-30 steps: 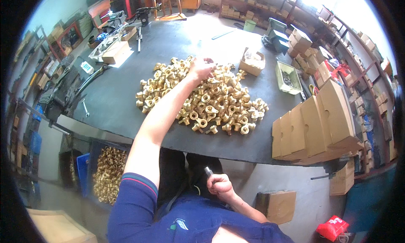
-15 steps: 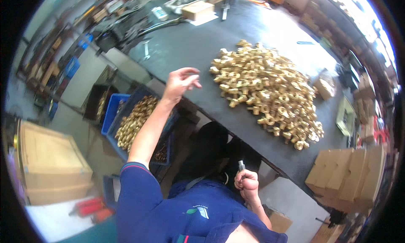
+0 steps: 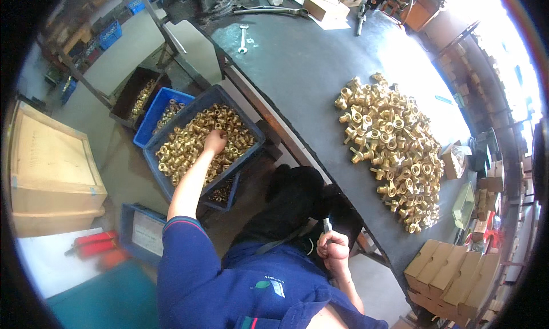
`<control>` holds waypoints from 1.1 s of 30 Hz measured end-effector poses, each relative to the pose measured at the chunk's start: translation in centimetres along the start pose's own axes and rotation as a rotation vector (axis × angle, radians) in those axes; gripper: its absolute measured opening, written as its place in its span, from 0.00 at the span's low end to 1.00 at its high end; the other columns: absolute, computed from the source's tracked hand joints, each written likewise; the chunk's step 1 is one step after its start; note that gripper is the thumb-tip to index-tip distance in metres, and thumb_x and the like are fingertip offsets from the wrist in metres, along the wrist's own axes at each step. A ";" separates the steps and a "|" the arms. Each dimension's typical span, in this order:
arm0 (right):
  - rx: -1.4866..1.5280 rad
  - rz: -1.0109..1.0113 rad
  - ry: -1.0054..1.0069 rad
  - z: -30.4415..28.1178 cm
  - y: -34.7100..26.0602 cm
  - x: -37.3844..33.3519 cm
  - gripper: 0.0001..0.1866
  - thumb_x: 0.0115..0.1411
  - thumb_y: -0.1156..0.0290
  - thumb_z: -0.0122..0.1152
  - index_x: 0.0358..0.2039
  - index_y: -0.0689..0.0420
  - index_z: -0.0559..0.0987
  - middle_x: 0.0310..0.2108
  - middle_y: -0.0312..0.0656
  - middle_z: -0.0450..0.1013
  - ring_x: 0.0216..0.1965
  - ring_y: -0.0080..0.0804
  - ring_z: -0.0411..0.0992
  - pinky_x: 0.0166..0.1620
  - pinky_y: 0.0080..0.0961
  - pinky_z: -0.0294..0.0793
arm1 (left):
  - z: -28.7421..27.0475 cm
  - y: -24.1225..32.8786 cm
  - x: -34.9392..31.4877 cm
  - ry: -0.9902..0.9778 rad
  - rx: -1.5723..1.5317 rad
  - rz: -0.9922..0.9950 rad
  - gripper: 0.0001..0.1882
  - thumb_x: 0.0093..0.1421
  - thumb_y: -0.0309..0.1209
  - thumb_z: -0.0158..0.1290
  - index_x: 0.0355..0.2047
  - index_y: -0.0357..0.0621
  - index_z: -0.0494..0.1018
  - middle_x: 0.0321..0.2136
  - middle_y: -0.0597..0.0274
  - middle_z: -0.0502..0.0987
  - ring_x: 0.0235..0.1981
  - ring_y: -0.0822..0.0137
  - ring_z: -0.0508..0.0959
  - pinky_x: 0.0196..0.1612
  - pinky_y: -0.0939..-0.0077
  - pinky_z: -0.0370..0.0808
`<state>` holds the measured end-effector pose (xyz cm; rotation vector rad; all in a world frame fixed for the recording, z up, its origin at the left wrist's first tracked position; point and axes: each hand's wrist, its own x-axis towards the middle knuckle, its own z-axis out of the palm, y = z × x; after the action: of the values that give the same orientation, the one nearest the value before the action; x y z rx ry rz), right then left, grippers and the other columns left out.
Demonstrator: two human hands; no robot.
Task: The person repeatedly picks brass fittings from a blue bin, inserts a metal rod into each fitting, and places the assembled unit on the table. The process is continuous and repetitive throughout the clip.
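Observation:
My left hand [image 3: 215, 141] is down in a dark blue bin [image 3: 251, 118] heaped with small brass fittings [image 3: 189, 143]. Its fingers are curled in among the parts, and their tips are hidden. Close to my body, my right hand [image 3: 334, 246] is wrapped round an upright metal piece [image 3: 327, 225] with a silver, stubby cylindrical end. The rest of that piece is inside the fist. To the right, a large pile of brass fittings [image 3: 394, 140] with ring-shaped ends lies on the dark workbench [image 3: 286, 72].
A blue bin [image 3: 150, 128] and a dark bin [image 3: 121, 109] adjoin the first bin. An open-ended wrench [image 3: 243, 39] lies on the bench. Cardboard boxes [image 3: 452, 269] are stacked at its right corner. A large wooden crate [image 3: 54, 157] stands at the left.
My left hand has moved from beside the bench edge down and left into the bin of brass fittings. The view has turned left. My right hand keeps its hold on the metal piece.

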<state>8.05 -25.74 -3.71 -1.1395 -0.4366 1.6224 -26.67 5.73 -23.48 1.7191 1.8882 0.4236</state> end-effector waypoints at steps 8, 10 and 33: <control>-0.063 0.062 0.115 0.0 0.8 -0.6 0.07 0.35 0.84 0.42 0.17 0.65 0.70 0.14 0.40 0.62 0.12 0.21 0.54 0.15 0.16 0.52 | 2.0 4.5 3.0 -0.130 0.301 -0.176 0.14 0.52 0.26 0.47 0.41 0.44 0.70 0.40 0.49 0.73 0.43 0.50 0.73 0.42 0.57 0.71; -0.078 0.067 0.127 -0.1 1.0 -0.6 0.07 0.36 0.84 0.43 0.18 0.65 0.70 0.14 0.39 0.62 0.12 0.20 0.54 0.15 0.16 0.52 | 1.9 4.7 3.4 -0.151 0.356 -0.190 0.14 0.52 0.27 0.49 0.40 0.43 0.71 0.40 0.50 0.74 0.43 0.51 0.74 0.42 0.60 0.72; -0.755 -0.157 -0.209 3.3 -1.7 0.0 0.07 0.35 0.79 0.48 0.18 0.60 0.73 0.17 0.38 0.67 0.22 0.25 0.65 0.27 0.22 0.62 | -6.3 14.9 -16.8 -0.816 -1.233 0.041 0.10 0.56 0.26 0.51 0.37 0.34 0.73 0.29 0.55 0.77 0.27 0.66 0.78 0.31 0.73 0.78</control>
<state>6.19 -24.22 -0.80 -1.4294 -1.3191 1.4718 -17.68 -7.94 -6.92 0.8310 0.6745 0.5929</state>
